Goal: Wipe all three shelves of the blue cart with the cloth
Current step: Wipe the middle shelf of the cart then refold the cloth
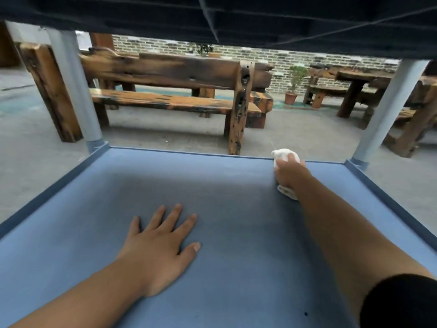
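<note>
- Lower left of centre: the left hand (157,247) lies flat on the blue shelf (236,233), palm down, fingers spread wide and holding nothing.
- Between the hands the shelf surface is bare; a low raised lip runs along its left, far and right edges.
- Right of centre, at the far lip: the right hand (289,172) grips the bunched white cloth (282,154), which shows above and below the fist.
- Upper frame: the shelf above (236,20) hangs dark overhead; pale posts (75,91) stand at the far corners.

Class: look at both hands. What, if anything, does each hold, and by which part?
The right hand grips a bunched white cloth around its middle, ends sticking out. The left hand holds nothing, lying flat on the blue shelf.
</note>
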